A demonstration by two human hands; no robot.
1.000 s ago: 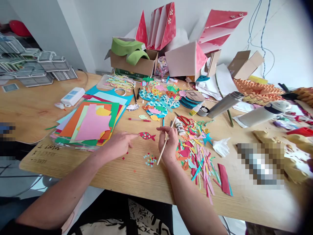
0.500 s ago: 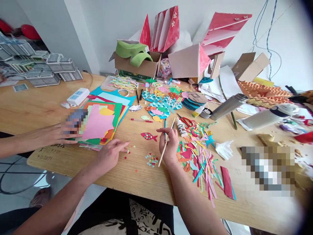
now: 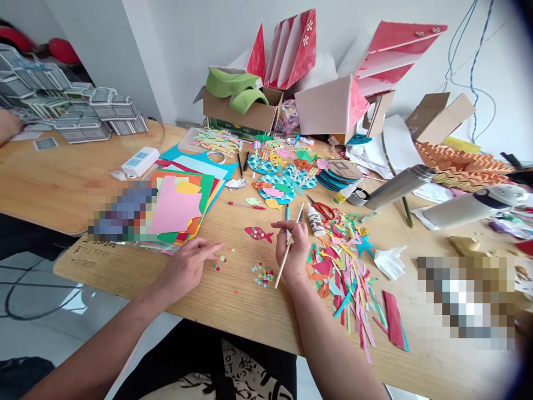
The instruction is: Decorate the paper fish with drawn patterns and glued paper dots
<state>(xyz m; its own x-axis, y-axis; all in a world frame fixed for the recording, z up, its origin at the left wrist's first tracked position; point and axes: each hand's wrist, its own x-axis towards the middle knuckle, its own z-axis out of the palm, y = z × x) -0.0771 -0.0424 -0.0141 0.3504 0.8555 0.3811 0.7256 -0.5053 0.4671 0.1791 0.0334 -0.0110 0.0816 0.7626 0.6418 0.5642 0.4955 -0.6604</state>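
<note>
My left hand (image 3: 189, 269) rests low over the table, index finger stretched out, other fingers loosely bent, close to a few small paper dots (image 3: 224, 259). In my right hand (image 3: 293, 250) is a thin pale wooden stick (image 3: 283, 264), slanting down toward the table. Between the hands lies a red paper fish (image 3: 258, 234) with light dots on its body. Nearer me is a small heap of tiny coloured paper bits (image 3: 263, 275). A white glue bottle (image 3: 316, 220) lies just beyond my right hand, beside red-handled scissors (image 3: 323, 210).
Coloured paper sheets (image 3: 172, 208) are stacked at left, a blurred-out object partly over them. Paper scraps and strips (image 3: 353, 289) spread at right. Wavy blue discs with paper fish (image 3: 272, 189) lie farther back. A flask (image 3: 400, 186) and white bottle (image 3: 462, 208) lie at right.
Another person's arm has drawn back from the paper stack; part of a hand now shows at the far left edge. The view has shifted slightly left. My hands keep nearly the same pose.
</note>
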